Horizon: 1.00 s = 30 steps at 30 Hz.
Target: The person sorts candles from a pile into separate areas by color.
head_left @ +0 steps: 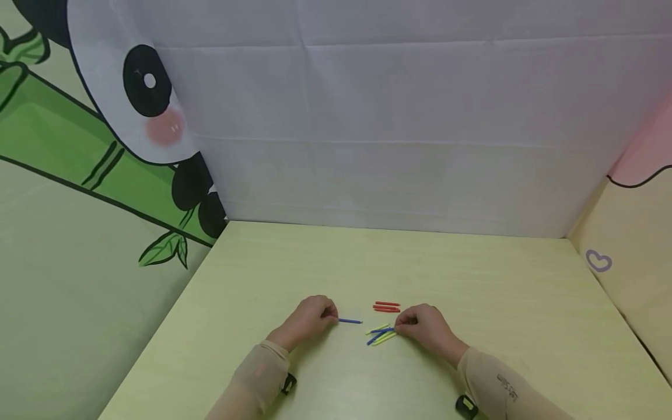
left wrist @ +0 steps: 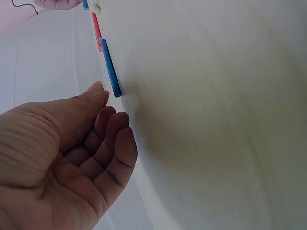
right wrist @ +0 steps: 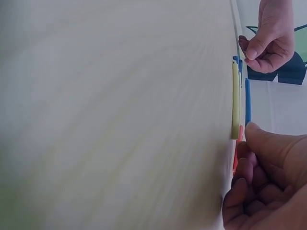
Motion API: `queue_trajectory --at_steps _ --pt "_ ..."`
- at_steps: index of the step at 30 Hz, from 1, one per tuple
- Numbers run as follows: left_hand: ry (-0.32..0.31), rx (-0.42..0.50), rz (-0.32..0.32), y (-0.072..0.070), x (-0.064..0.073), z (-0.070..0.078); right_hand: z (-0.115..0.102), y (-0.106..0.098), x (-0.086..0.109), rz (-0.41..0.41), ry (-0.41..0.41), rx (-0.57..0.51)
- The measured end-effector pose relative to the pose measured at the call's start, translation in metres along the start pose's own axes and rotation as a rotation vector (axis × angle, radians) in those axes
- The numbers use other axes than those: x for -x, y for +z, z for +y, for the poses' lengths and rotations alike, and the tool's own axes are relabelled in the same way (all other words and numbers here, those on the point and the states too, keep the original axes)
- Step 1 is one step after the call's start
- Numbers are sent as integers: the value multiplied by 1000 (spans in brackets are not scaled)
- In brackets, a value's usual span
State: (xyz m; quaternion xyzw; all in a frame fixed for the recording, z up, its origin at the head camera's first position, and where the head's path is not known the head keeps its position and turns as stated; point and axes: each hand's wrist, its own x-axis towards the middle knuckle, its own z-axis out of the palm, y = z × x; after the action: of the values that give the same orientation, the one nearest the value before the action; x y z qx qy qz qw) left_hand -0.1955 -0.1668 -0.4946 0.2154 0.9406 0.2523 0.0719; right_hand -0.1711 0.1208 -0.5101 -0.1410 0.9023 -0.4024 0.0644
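In the head view a blue stick (head_left: 350, 321) lies on the table, just beyond the fingertips of my left hand (head_left: 311, 318). A narrow gap shows between those loosely curled fingers and the stick's end (left wrist: 112, 69) in the left wrist view. My right hand (head_left: 426, 328) pinches one end of another blue stick (right wrist: 248, 100) between thumb and finger, above a small loose pile. That pile holds yellow sticks (head_left: 387, 339) and one more blue stick (head_left: 374, 338), lying crosswise. Three red sticks (head_left: 387, 307) lie side by side behind it.
The pale wooden table (head_left: 472, 280) meets a white cloth backdrop (head_left: 367, 128) at its far edge. A panda and bamboo picture (head_left: 147, 87) covers the left wall. At the right stands a side panel (head_left: 630, 262) with a heart.
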Motion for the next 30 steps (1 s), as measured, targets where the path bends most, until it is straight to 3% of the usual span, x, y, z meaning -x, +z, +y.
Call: queue_trajectory --at_steps 10,18,30 --pt "35 -3 12 2 0 4 -1 3 -4 9 10 -23" --pt "19 12 1 6 1 7 -5 6 -8 31 69 -25" --pt "39 33 -9 13 1 11 -5 11 -13 74 82 -43"
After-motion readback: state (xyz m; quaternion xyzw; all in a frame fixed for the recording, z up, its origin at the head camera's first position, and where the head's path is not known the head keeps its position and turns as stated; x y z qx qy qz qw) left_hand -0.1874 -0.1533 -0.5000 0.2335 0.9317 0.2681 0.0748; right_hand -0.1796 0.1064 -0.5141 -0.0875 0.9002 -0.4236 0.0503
